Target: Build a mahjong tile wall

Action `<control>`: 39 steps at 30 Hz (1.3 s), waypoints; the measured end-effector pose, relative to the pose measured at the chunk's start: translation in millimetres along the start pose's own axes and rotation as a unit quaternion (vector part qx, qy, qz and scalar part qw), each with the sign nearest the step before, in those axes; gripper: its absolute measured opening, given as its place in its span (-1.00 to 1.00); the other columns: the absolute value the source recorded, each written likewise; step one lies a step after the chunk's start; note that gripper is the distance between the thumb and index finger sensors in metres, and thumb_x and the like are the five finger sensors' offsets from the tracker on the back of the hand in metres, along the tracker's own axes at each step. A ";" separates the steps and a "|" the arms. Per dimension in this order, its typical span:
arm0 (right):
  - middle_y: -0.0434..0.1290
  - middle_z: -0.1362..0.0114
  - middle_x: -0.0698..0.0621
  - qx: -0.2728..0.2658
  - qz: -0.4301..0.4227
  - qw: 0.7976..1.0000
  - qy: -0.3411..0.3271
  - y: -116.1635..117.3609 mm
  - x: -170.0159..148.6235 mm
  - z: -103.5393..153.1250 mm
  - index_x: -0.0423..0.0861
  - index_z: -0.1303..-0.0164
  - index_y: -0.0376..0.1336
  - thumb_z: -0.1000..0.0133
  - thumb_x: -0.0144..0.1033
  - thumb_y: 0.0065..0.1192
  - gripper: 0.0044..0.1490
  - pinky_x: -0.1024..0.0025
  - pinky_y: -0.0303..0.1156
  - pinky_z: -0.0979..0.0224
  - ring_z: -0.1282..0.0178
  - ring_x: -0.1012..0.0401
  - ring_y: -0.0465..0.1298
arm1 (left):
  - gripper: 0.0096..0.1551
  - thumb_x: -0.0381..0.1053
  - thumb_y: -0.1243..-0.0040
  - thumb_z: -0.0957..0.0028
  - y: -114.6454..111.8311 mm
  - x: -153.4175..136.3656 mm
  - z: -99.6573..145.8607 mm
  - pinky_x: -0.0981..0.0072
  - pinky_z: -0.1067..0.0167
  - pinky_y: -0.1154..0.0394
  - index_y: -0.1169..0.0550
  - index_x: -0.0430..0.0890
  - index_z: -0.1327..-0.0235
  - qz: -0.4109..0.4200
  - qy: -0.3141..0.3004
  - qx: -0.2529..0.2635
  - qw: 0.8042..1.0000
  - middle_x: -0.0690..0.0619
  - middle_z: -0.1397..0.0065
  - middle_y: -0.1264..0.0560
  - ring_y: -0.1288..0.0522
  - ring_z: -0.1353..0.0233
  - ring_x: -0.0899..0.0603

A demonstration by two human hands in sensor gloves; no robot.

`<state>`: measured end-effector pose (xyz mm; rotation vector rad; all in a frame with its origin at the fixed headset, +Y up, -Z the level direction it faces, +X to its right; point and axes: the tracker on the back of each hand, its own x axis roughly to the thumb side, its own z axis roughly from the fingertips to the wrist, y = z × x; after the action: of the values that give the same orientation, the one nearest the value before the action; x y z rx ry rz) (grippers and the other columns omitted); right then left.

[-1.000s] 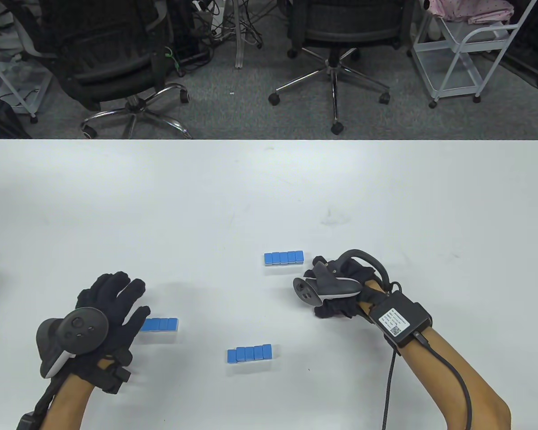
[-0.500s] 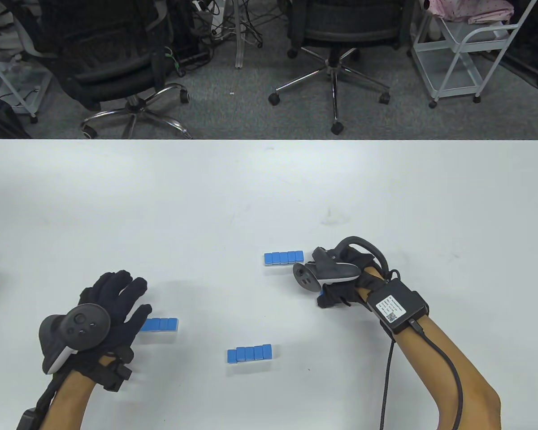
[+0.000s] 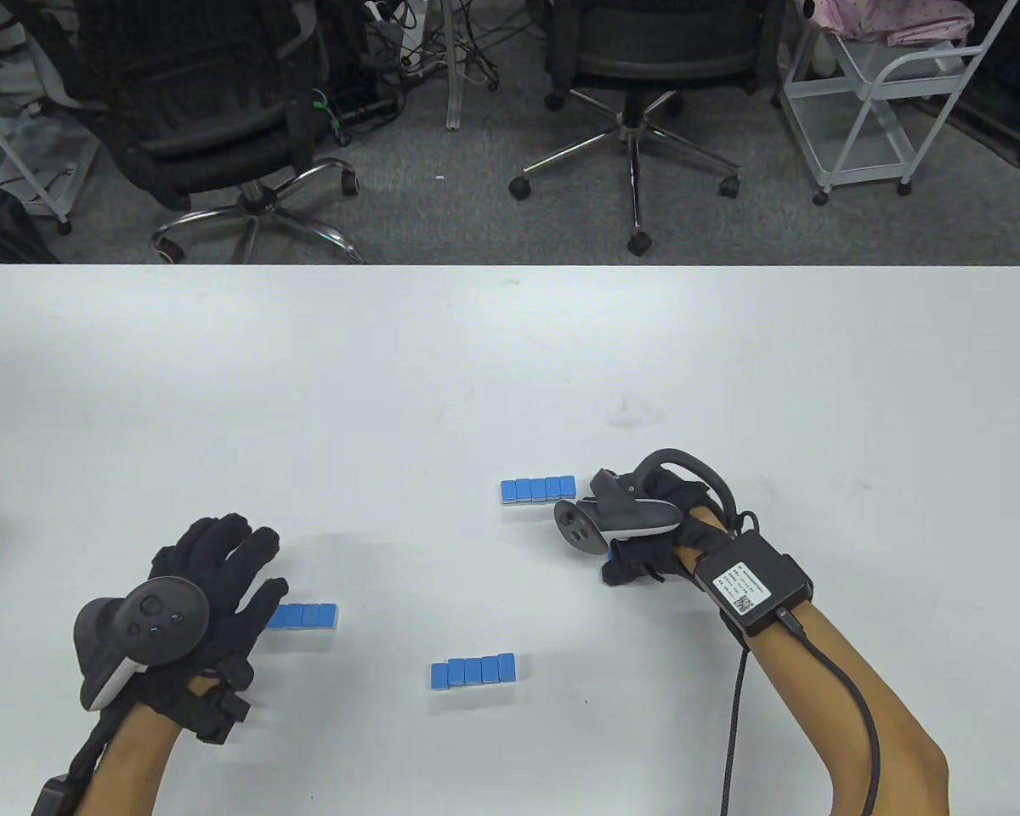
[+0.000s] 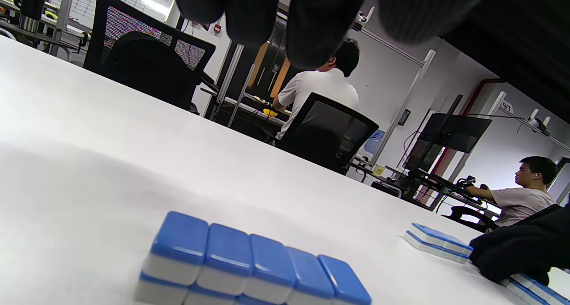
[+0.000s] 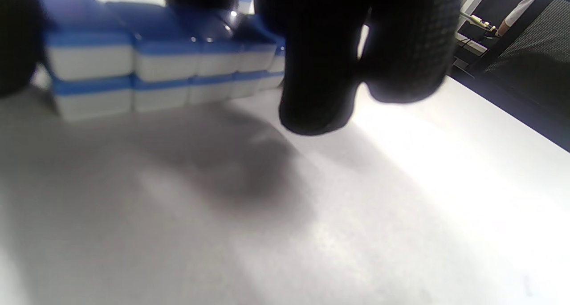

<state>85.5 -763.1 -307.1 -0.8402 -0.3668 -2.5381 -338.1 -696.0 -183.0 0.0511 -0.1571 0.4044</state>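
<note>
Three short rows of blue-backed mahjong tiles lie on the white table (image 3: 442,374). The far row (image 3: 538,490) is stacked two high, as the right wrist view shows (image 5: 147,69). My right hand (image 3: 625,531) sits with curled fingers (image 5: 316,95) at that row's right end, the thumb (image 5: 13,42) beside the end tile; whether it grips is unclear. A speck of blue (image 3: 610,557) shows at that hand's lower edge. My left hand (image 3: 221,569) lies flat, fingers spread, covering the left end of the left row (image 3: 310,616), which is also two high (image 4: 249,269). The near row (image 3: 473,670) stands alone.
Office chairs (image 3: 637,51) and a white cart (image 3: 884,93) stand on the floor beyond the table's far edge. People sit at desks in the background of the left wrist view (image 4: 320,87). A cable (image 3: 731,731) runs along my right forearm.
My right hand has moved up the table toward the right end of the far row, uncovering a speck of blue below it. The left hand has barely shifted.
</note>
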 end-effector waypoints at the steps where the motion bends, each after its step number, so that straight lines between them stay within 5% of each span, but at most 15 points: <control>1: 0.26 -0.59 -0.07 0.004 0.000 1.000 0.002 -0.2 -0.2 -0.2 0.20 -0.29 0.14 0.50 0.43 0.37 0.13 0.00 0.55 -0.23 -0.08 0.08 0.64 | -0.26 0.35 0.00 -0.04 -0.1 -0.1 0.0 -0.46 -0.50 0.10 -0.36 0.14 -0.52 0.000 0.000 0.000 1.000 0.00 -0.70 -0.11 0.02 -0.69 -0.28; 18: 0.07 -0.69 -0.09 0.027 -0.015 0.999 0.018 -8.3 -1.6 6.9 0.25 -0.38 0.05 0.51 0.49 0.27 0.21 -0.09 0.47 -0.40 -0.34 0.03 0.55 | -0.26 0.35 0.00 -0.04 0.8 1.4 1.7 -0.47 -0.49 0.09 -0.36 0.14 -0.52 0.000 -0.003 0.003 1.000 -0.01 -0.70 -0.11 0.01 -0.68 -0.29; 28: 0.14 -0.67 -0.10 -0.056 -0.089 0.994 0.012 -42.1 -7.2 70.8 0.27 -0.36 0.11 0.48 0.47 0.29 0.14 -0.13 0.46 -0.41 -0.39 0.00 0.51 | -0.25 0.35 -0.01 -0.04 0.9 0.5 3.7 -0.44 -0.49 -0.01 -0.37 0.13 -0.51 0.007 -0.001 -0.001 1.000 -0.01 -0.69 -0.13 -0.02 -0.68 -0.30; 33: 0.21 -0.63 -0.08 -0.115 -0.166 0.975 0.095 -37.1 -23.2 115.3 0.20 -0.37 0.13 0.38 0.40 0.25 0.07 -0.11 0.46 -0.40 -0.37 0.02 0.53 | -0.26 0.35 -0.01 -0.04 -0.1 -0.7 5.1 -0.34 -0.47 -0.20 -0.39 0.11 -0.50 0.012 0.007 -0.011 1.000 -0.02 -0.66 -0.21 -0.16 -0.64 -0.31; 39: 0.42 -0.48 -0.08 -0.142 -0.313 0.916 0.205 9.4 -48.8 150.9 0.07 -0.30 0.25 0.22 0.31 0.16 -0.09 -0.12 0.46 -0.35 -0.25 -0.02 0.59 | -0.24 0.36 0.00 -0.03 -4.4 -7.4 3.9 -0.21 -0.34 -0.40 -0.43 0.07 -0.48 0.000 0.043 -0.039 0.998 -0.08 -0.58 -0.35 -0.37 -0.50 -0.34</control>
<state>200.5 -698.6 -218.4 -0.2706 -0.1376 -3.3320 -343.6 -703.3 -180.4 -0.0434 -0.0885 0.3991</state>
